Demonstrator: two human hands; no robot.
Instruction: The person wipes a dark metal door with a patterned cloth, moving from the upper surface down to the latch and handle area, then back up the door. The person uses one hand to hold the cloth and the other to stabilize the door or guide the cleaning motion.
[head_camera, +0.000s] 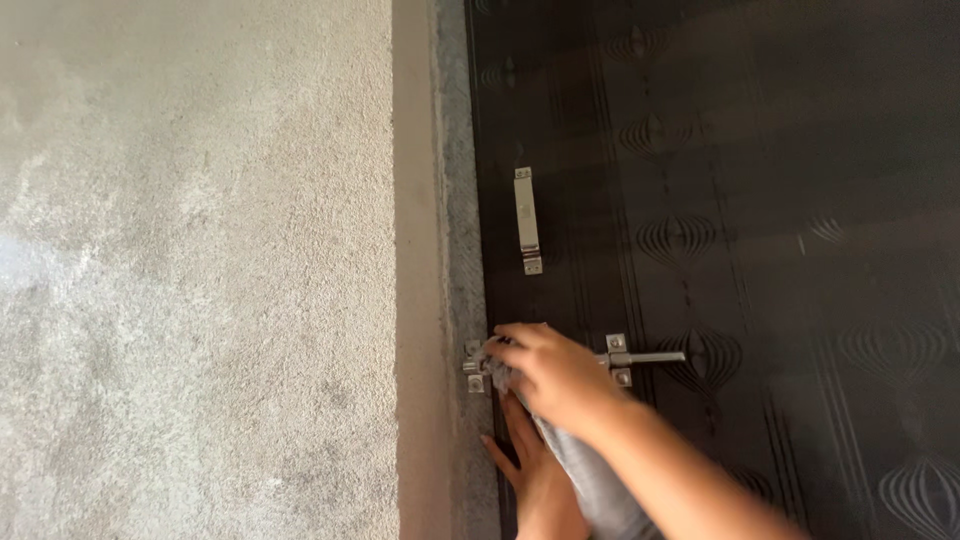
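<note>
Grey cloth (585, 470) sat bunched over the metal sliding bolt (640, 357) low on the dark door (760, 200), mostly hidden. Right hand (545, 370) closed around cloth at the latch. Left hand (535, 465) lay spread flat against door edge, partly cut off. Concrete wall (190, 270) on the left.

Latch: silver metal sliding bolt (640, 357), horizontal on the dark door's left edge, its middle covered by a hand.
Cloth: grey rag (590, 480), bunched against the bolt, hanging downward.
</note>
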